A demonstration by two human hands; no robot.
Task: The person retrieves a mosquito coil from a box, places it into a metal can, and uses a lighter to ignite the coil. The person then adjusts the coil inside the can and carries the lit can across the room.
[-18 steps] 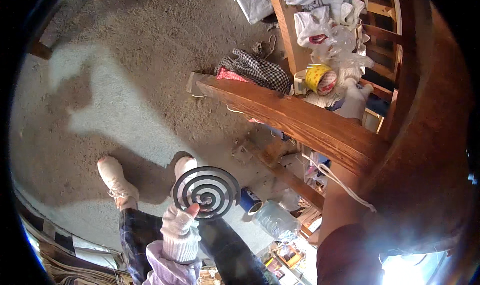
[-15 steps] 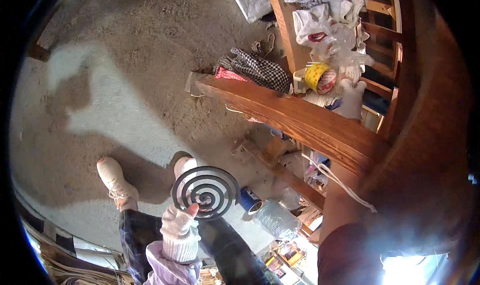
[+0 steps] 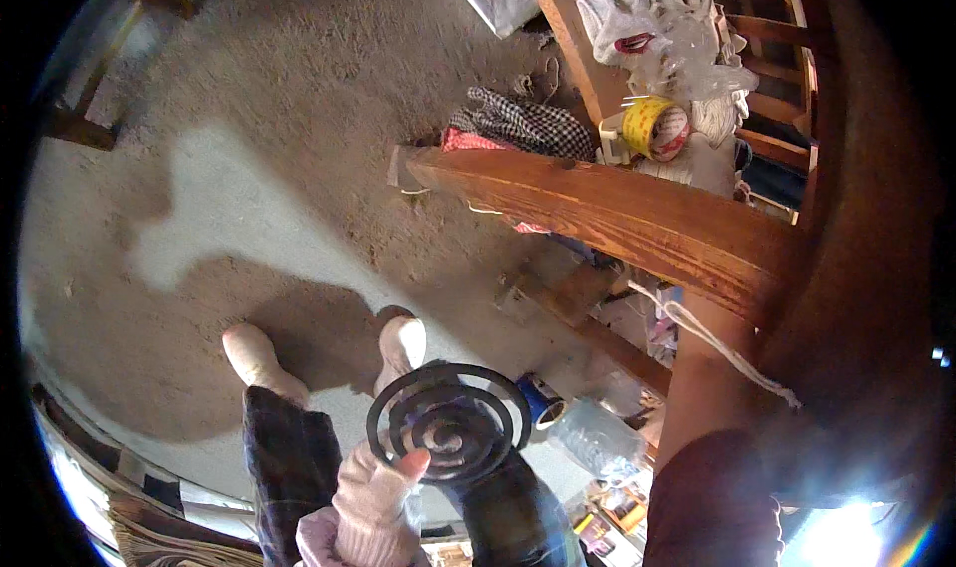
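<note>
A dark mosquito coil [image 3: 446,430] lies nearly flat over my knees, slightly blurred. My left hand [image 3: 383,487], in a pale knit glove, grips its near edge with the thumb on top. My right arm [image 3: 687,408] reaches forward beneath a thick wooden beam [image 3: 597,204]. Beyond the beam, my gloved right hand [image 3: 713,164] is among things on a slatted wooden shelf; its fingers are not clear. Nearest to it are a bundle of white string [image 3: 715,119] and a yellow-patterned tape roll [image 3: 647,129].
Crumpled plastic [image 3: 687,59] and white gloves [image 3: 617,19] lie farther up the shelf. A black-and-white checked cloth [image 3: 518,124] is left of the beam. Below stand a blue can [image 3: 539,400] and a clear plastic bottle [image 3: 597,438]. A cord [image 3: 712,343] hangs near my right arm.
The view has shifted, with most things now farther right. My left hand and the coil have moved right and a little lower. My right hand reaches farther in beside the string bundle.
</note>
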